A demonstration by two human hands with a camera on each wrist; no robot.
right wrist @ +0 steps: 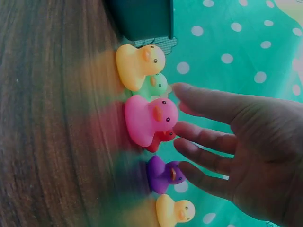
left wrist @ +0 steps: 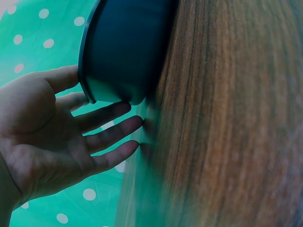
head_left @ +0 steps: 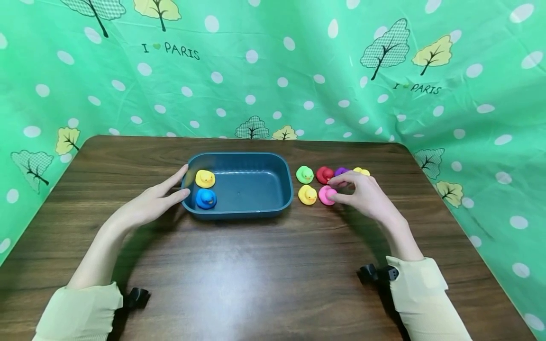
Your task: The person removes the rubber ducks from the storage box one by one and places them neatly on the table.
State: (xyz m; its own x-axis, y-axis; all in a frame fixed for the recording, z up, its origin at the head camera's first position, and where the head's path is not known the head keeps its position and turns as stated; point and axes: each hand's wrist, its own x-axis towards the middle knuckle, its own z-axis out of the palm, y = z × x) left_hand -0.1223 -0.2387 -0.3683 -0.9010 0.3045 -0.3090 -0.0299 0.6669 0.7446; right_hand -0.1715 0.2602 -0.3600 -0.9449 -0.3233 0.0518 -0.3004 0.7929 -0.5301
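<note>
1. Clearly, the pink duck (head_left: 326, 195) is the piece nearest to being taken; it sits upright on the worktop (head_left: 239, 265), just right of the head frame's centre, beside the front yellow duck (head_left: 307, 194).
2. I judge that the coming move turns on one relation: the duck lies to the left of the grip of the right hand (head_left: 362, 192), right at the thumb's end. That hand is much the nearer one.
3. Its thumb and fingers stand moderately apart and close around nothing. The right wrist view puts the duck's head level with the gap; whether skin touches it, I cannot tell.
4. As for pointing, the beak faces the camera in that wrist view, which would be roughly the near side of the worktop. The body is so rounded that I can make out no strong long axis.
5. Behind it, toward the upper right, are the red duck (head_left: 325, 174) and the purple duck (head_left: 340, 171), close enough for the fingers to brush.
6. Over at centre left, the left hand (head_left: 153, 201) rests extended, relaxed fingers against the left end of the blue tray (head_left: 236, 215), whose long axis runs left to right across the frame.
</note>
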